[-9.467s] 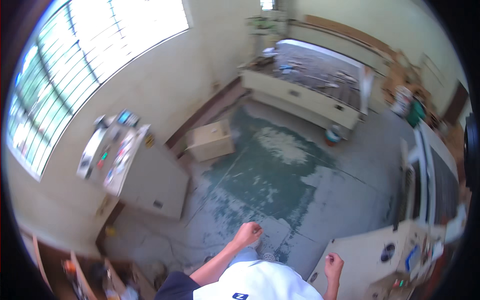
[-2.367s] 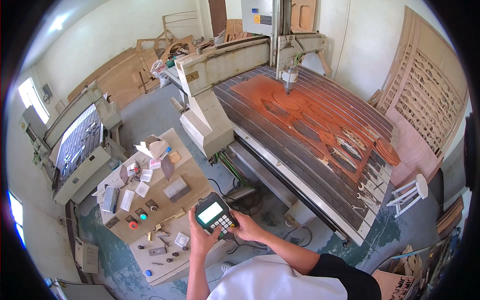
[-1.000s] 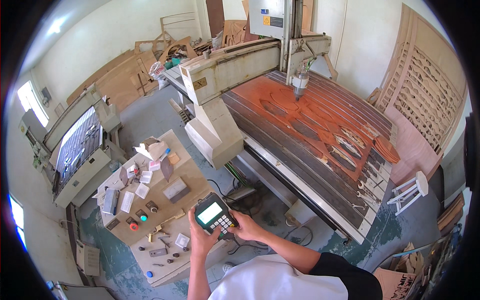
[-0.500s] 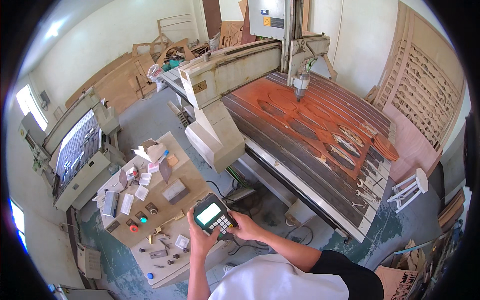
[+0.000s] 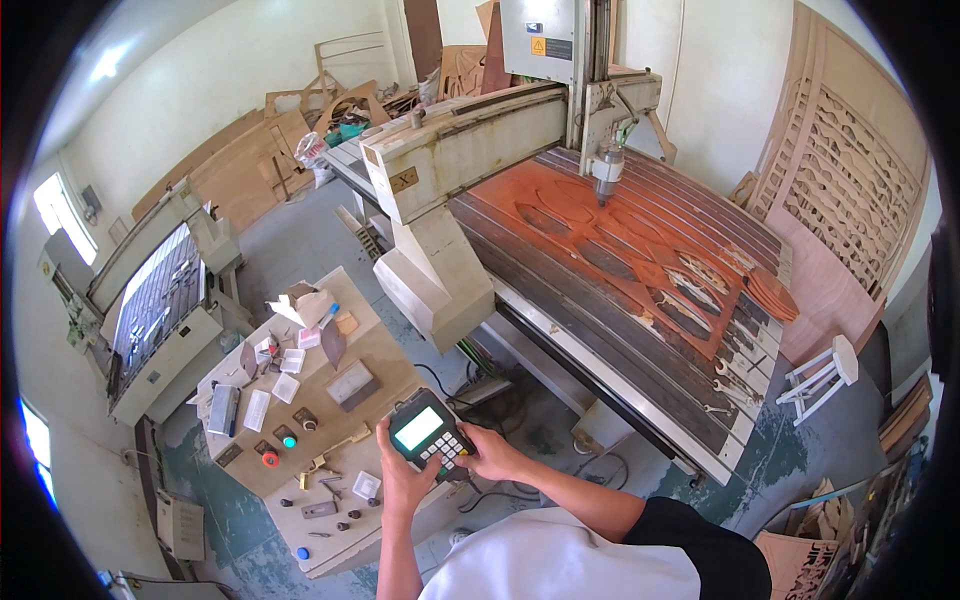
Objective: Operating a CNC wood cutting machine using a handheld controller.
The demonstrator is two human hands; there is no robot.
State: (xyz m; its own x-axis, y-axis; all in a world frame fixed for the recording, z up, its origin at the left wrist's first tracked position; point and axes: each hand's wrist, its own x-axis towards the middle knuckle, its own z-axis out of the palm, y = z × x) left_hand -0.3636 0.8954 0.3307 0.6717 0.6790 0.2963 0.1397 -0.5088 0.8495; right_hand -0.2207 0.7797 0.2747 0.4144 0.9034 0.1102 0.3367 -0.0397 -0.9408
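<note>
A dark handheld controller [image 5: 452, 418] with a lit pale screen and several light keys is held between my two hands. My left hand [image 5: 405, 485] wraps its left and lower side, the thumb lying on the lower keys. On its right edge my right hand [image 5: 490, 453] closes around the casing, fingers partly hidden behind it. To the right stands a large CNC router: its pale gantry [image 5: 430, 240] spans a slotted bed [image 5: 580, 345]. The spindle [image 5: 607, 172] hangs over a reddish wooden panel [image 5: 560, 205] with curved cutouts; whether its tip touches the wood I cannot tell.
Left of me a control desk [image 5: 385, 325] carries a red button [image 5: 270, 460], a green button [image 5: 290, 442], small boxes and loose fittings. Wrenches [image 5: 735, 372] lie on the bed's near right end. A white stool [image 5: 820, 378] stands at right; cables [image 5: 605, 465] cross the floor.
The gantry and spindle have shifted slightly to the right and nearer over the bed. The controller and both hands stay nearly in place.
</note>
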